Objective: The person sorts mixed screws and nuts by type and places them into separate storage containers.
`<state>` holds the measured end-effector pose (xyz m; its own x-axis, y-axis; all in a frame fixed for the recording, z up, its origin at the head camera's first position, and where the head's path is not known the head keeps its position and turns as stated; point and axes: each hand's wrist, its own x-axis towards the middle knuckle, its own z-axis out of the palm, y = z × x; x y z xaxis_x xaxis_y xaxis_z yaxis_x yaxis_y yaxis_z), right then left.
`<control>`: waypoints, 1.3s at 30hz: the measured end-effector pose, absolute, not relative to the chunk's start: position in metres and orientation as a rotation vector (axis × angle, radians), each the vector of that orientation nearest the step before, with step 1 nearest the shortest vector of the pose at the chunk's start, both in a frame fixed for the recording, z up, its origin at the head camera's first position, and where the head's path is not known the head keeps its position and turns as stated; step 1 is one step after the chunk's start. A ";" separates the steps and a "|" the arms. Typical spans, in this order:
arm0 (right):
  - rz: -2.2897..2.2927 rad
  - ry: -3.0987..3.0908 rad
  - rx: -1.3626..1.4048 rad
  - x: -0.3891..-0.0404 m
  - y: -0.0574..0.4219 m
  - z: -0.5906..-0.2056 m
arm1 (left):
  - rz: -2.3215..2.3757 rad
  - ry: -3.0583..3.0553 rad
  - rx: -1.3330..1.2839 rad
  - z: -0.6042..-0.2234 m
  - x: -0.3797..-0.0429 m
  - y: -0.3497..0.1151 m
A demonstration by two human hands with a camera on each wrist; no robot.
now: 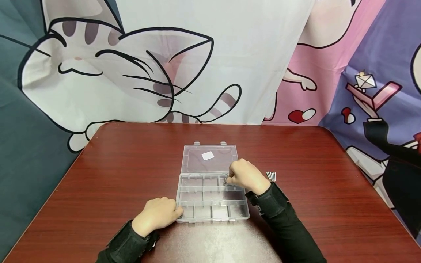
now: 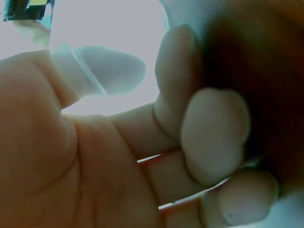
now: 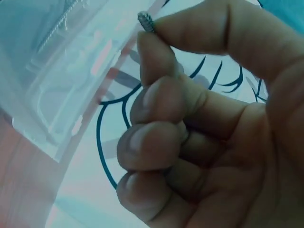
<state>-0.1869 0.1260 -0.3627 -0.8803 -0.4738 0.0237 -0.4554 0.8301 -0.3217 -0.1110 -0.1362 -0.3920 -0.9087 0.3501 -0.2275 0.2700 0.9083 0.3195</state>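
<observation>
A clear plastic compartment box [image 1: 212,196] lies on the table with its lid [image 1: 192,160] folded back, away from me. My left hand [image 1: 159,214] holds the box at its front left corner, fingers curled along the outside. In the left wrist view its thumb [image 2: 109,71] shows through the clear wall. Over the back right compartments, my right hand [image 1: 248,175] pinches a small silver screw [image 3: 146,22] between thumb and index finger. The screw's threaded end sticks out past the fingertips; its other end is hidden.
Several silver screws [image 1: 271,176] lie in a row on the table just right of the right wrist. A small white label [image 1: 208,156] is on the lid. The reddish-brown table [image 1: 138,157] ends at a cartoon-printed curtain [image 1: 250,65] behind it.
</observation>
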 end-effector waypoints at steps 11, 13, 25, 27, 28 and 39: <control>-0.562 2.974 -0.793 -0.189 0.129 -0.361 | 0.400 2.787 0.470 -0.390 -0.112 -0.135; -0.567 2.997 -0.804 -0.189 0.131 -0.358 | 0.397 2.788 0.473 -0.390 -0.113 -0.135; -0.578 3.005 -0.810 -0.187 0.136 -0.354 | 0.404 2.790 0.481 -0.391 -0.112 -0.135; -0.578 3.005 -0.802 -0.188 0.138 -0.354 | 0.406 2.788 0.479 -0.392 -0.112 -0.135; -0.577 3.004 -0.799 -0.188 0.139 -0.354 | 0.408 2.785 0.479 -0.392 -0.112 -0.135; -0.589 3.060 -0.672 -0.197 0.168 -0.348 | 0.428 2.786 0.473 -0.393 -0.112 -0.137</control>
